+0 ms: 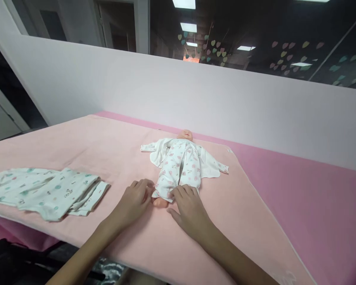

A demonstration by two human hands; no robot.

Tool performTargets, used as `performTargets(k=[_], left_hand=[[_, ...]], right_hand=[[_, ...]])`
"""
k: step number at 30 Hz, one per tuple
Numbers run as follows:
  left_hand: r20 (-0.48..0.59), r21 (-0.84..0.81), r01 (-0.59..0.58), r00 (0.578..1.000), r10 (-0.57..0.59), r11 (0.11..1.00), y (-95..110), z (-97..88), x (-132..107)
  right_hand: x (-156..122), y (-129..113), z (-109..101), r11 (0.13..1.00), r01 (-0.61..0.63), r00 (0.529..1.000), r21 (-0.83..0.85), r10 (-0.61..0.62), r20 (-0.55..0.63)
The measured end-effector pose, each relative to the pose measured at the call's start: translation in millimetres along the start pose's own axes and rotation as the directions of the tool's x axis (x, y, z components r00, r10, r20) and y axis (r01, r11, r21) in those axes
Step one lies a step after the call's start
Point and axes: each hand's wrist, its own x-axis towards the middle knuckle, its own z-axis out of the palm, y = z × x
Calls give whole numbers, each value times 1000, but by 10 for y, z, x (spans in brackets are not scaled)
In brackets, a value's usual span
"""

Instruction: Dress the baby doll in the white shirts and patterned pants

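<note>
Curling at soft-looking, white, pink-printed cloth trousers (170, 170), probably best held by the cuff (163, 196): left hand (135, 202) and right hand (191, 209), grips unclear.

Doll (186, 134) lies face-up on pink blanket (112, 144), white shirt (209, 163) spread sideways. Your right hand (191, 209) touches printed pants (168, 168) low down; your left hand (134, 202) near foot (160, 203). Folded cloth (56, 190) farther left.
</note>
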Motion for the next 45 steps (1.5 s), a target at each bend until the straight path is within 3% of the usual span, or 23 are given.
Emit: performTargets(k=[3, 10, 15, 20, 25, 31, 36, 40, 43, 45], left_hand=[[-37, 35, -68, 997, 69, 997, -58, 88, -193], [-127, 33, -32, 991, 35, 999, 75, 86, -193], [-233, -39, -52, 972, 41, 998, 130, -11, -375], [-237, -148, -61, 971, 25, 987, 181, 17, -511], [-185, -70, -36, 982, 22, 997, 255, 68, -530], [-151, 6, -58, 987, 58, 998, 194, 32, -566], [-187, 125, -94, 975, 117, 988, 143, 21, -720], [-230, 220, -212, 937, 262, 952, 411, 43, -799], [-160, 263, -317, 917, 365, 911, 695, 155, -701], [-96, 306, -330, 922, 374, 893, 830, 268, -574]], right_hand=[[9, 1, 117, 999, -29, 998, -28, 27, -65], [25, -61, 181, 993, -13, 994, -119, 0, -106], [-75, -185, 105, 996, -43, 974, 78, 60, -219], [-112, -315, 77, 975, -104, 951, 198, 156, -269], [-140, -358, 100, 982, -75, 965, 175, 115, -234], [-449, -242, -178, 987, 52, 980, 153, -21, -198], [-859, 56, -370, 986, -80, 974, 146, 109, -199], [-998, 229, -324, 967, -199, 964, 161, 222, -143], [-951, 290, -257, 959, -215, 965, 184, 238, -110], [-896, 304, -240, 950, -234, 961, 206, 258, -100]])
